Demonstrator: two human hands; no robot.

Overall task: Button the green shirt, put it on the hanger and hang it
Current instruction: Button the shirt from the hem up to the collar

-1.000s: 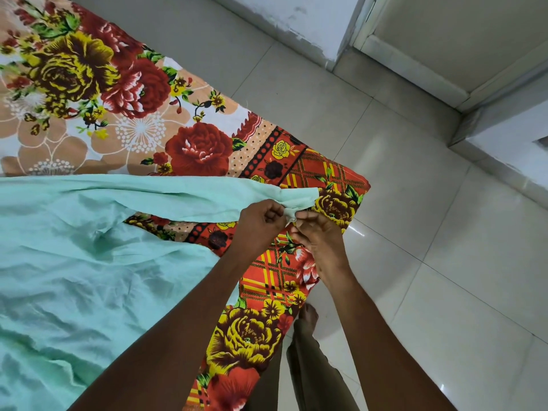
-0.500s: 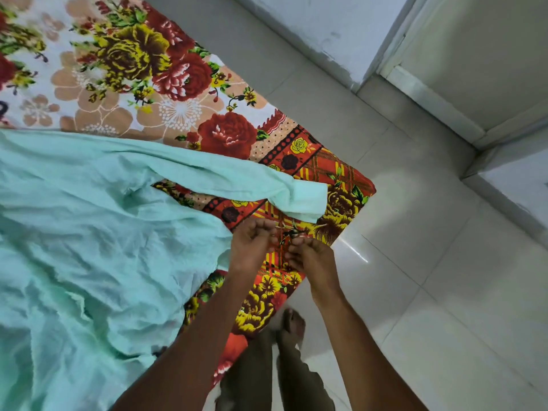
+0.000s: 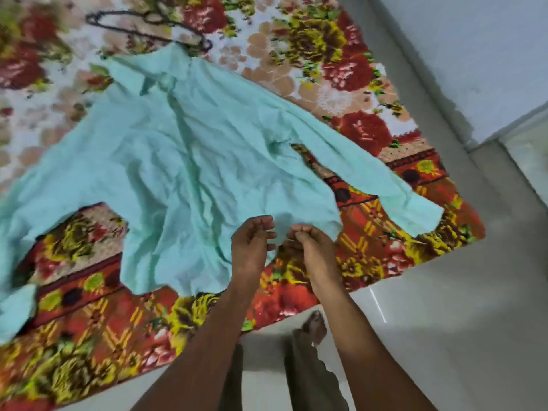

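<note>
**Inspector:** On the floor, a flowered sheet [image 3: 370,247] lies flat over pale glossy tiles [image 3: 444,321]. Its far part is white with red and yellow blooms; its near border is orange-red with yellow checks and flowers. A light wall [image 3: 474,54] with a grey skirting runs along the right side, and the sheet's corner stops short of it.

**Clerk:** And the shirt?

**Inspector:** The green shirt [image 3: 184,161] is spread on the sheet, front up, collar at the far end, hem towards the person. One sleeve reaches right towards the sheet's corner; the other runs off the left edge of the view. A dark hanger [image 3: 148,28] lies on the sheet just beyond the collar, touching or nearly touching it; blur prevents a firmer finding.

**Clerk:** The hands?

**Inspector:** Both are at the near right corner of the hem. The left hand [image 3: 250,247] is over the cloth, fingers loosely curled, tips close to a small raised fold of fabric. The right hand [image 3: 314,247] has its fingers bunched at that same fold. Whether either truly pinches the cloth I cannot tell; motion blur hides the contact.

**Clerk:** Condition of the garment?

**Inspector:** Pale mint, heavily creased, a fold line running down the middle. Buttons cannot be made out. A bare foot [image 3: 315,324] stands on the tiles just off the sheet's near edge.
</note>
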